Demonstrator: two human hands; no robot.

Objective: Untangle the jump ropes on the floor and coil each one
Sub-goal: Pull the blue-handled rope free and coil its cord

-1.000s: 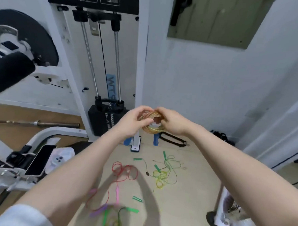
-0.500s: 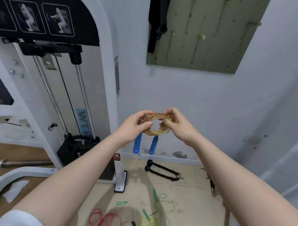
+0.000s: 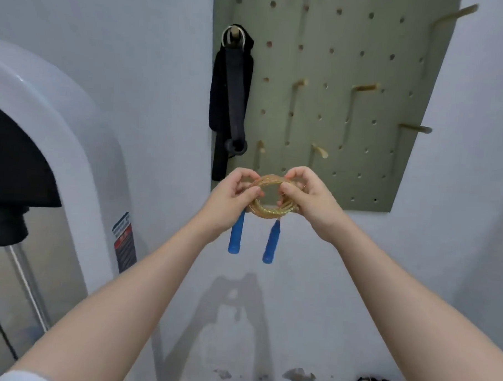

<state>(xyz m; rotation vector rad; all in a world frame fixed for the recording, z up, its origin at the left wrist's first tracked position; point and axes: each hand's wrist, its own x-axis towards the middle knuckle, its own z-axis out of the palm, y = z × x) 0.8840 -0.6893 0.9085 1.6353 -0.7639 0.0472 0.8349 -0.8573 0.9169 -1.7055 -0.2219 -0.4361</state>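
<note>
At chest height before the wall, both hands pinch one coiled jump rope.

Left hand (image 3: 230, 193) grips the left side of the gold glitter jump rope coil (image 3: 268, 210), right hand (image 3: 307, 194) the right side, fingers curled round the strands. Two blue handles (image 3: 236, 233) dangle below it. Just beyond hangs a green pegboard (image 3: 336, 64) with wooden pegs, a black strap (image 3: 231, 97) on its left edge; a white gym machine frame (image 3: 60, 118) stands far left.

Both hands (image 3: 273, 200) pinch a coiled gold jump rope (image 3: 272, 213).
</note>
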